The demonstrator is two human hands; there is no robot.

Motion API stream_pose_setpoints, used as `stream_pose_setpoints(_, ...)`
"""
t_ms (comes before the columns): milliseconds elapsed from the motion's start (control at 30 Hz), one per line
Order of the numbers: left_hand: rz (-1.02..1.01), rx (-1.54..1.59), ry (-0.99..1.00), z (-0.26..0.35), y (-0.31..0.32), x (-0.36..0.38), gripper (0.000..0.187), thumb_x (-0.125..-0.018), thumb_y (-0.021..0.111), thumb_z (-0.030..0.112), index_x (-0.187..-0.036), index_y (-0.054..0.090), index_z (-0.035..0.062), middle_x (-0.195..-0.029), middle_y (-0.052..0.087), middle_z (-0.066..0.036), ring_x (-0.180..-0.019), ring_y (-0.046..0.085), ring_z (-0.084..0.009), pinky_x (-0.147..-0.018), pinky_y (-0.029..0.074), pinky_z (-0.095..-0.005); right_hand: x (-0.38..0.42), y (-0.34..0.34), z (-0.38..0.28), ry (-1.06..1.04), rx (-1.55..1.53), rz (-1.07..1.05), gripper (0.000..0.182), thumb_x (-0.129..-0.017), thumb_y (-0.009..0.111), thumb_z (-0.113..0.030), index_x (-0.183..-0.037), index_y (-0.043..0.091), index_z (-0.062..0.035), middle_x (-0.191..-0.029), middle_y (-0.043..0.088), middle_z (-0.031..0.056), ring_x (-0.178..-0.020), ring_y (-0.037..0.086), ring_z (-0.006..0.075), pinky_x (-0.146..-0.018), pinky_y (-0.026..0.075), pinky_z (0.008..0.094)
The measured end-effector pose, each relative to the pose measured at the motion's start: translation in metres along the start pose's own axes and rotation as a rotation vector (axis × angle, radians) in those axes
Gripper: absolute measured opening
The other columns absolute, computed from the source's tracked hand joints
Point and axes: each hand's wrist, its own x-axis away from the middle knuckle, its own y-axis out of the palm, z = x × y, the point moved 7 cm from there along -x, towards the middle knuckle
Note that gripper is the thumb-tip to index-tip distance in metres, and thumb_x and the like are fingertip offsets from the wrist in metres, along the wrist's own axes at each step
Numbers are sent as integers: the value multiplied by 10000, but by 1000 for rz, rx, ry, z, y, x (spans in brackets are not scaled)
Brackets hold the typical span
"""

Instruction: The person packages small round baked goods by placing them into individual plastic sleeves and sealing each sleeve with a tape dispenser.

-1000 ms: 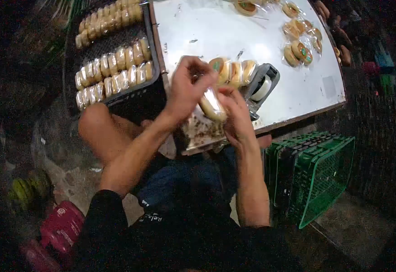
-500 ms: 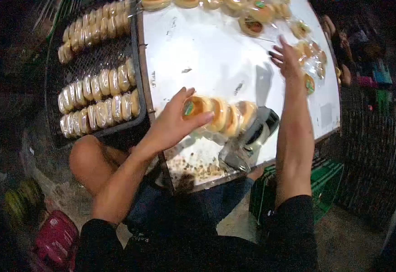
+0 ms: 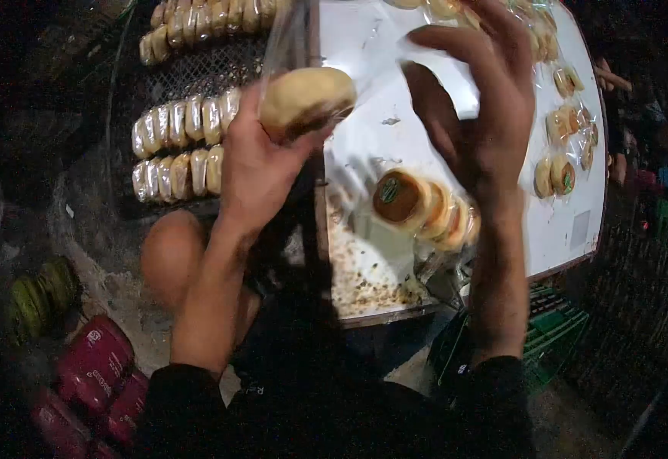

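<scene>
My left hand (image 3: pixel 253 168) is closed around a bun (image 3: pixel 303 99) in a clear plastic bag, held up above the near left edge of the table. The bun is pale on top with a browned side, and loose film stands up from it. My right hand (image 3: pixel 494 107) is raised over the table, slightly blurred, its thumb and fingers curved apart with nothing seen between them. Below and between the hands, a short row of bagged buns (image 3: pixel 429 208) leans together on the table. The front one shows a brown face with a green label.
On the left, a black crate (image 3: pixel 196 76) holds rows of wrapped buns. More bagged buns (image 3: pixel 555 176) lie along the right side of the white table (image 3: pixel 357 268). A grey object (image 3: pixel 442 274) is half hidden by my right arm. Beneath sits a green crate (image 3: pixel 555 329).
My left hand has risen from the row and now holds up a bagged bun. My right hand has come back from the table's far right side. The view has shifted left.
</scene>
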Motion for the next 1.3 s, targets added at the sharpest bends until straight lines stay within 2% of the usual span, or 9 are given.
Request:
stream_pose_setpoints(200, -139, 282, -259, -16, 13, 30, 441, -891, 627, 281, -1185, 526, -31, -990, 652, -100, -930, 618, -165, -835, 487, -270, 122, 41, -46, 1157, -1133, 193, 485, -899, 598, -147, -1301, 368, -1, -1200, 500, 167, -1117, 490, 224, -984, 380, 351)
stream_pose_setpoints(367, 37, 286, 187, 4, 19, 61, 512, -919, 514, 491, -1157, 502, 38, -815, 594, -77, -760, 581, -144, -668, 482, -252, 145, 2, -91, 948, -812, 191, 199, -943, 527, -144, -1081, 524, -1, -1057, 553, 86, -984, 518, 158, -891, 405, 281)
stream_pose_setpoints(500, 73, -142, 931, 81, 44, 133, 232, -916, 581, 263, -921, 565, 32, -784, 594, -31, -724, 537, -113, -625, 445, -248, 171, -57, -103, 868, -686, 420, 115, -950, 531, -142, -916, 565, -38, -937, 576, 50, -882, 504, 104, -817, 408, 250)
stream_pose_setpoints(600, 44, 224, 130, 37, 56, 135, 250, -944, 542, 259, -827, 561, 38, -740, 577, -18, -668, 512, -93, -602, 427, -239, 206, -72, -100, 984, -720, 591, 127, -958, 523, -150, -900, 562, -45, -948, 579, 48, -875, 509, 96, -802, 424, 253)
stream_pose_setpoints(767, -478, -58, -193, 14, 96, 144, 230, -959, 508, 241, -1006, 544, 19, -827, 574, -43, -739, 533, -124, -701, 459, -268, 212, -75, -120, 1055, -1132, 745, 156, -985, 455, -205, -1069, 424, -77, -911, 640, 126, -860, 628, 198, -822, 497, 324)
stream_pose_setpoints(900, -62, 113, 775, 69, 91, 200, 475, -901, 526, 96, -1297, 302, -43, -1293, 356, -184, -1170, 394, -244, -966, 367, -365, 231, -77, -119, 1022, -1130, 748, 156, -973, 474, -194, -1058, 437, -69, -882, 610, 77, -836, 608, 168, -774, 487, 293)
stream_pose_setpoints(1000, -304, -112, 127, 66, 110, 199, 220, -912, 578, 134, -1021, 589, -57, -921, 621, -97, -865, 581, -150, -801, 465, -276, 217, -101, -131, 921, -943, 744, 160, -935, 555, -159, -1018, 486, -41, -867, 594, 49, -808, 580, 138, -734, 470, 271)
stream_pose_setpoints(1133, -183, 308, -60, 56, 101, 185, 205, -934, 571, 160, -912, 642, -32, -814, 656, -54, -753, 592, -93, -714, 477, -232, 198, -131, -156, 444, 7, 675, 268, -901, 590, -188, -1103, 525, -26, -1022, 609, 163, -927, 622, 275, -838, 486, 367)
stream_pose_setpoints(1300, -79, 134, 89, 55, 88, 181, 175, -919, 597, 150, -941, 615, -22, -823, 651, -50, -756, 593, -119, -739, 468, -233, 207, -79, -164, 813, -403, 526, 377, -895, 579, -265, -1177, 528, -20, -1099, 592, 162, -1056, 563, 370, -981, 393, 492)
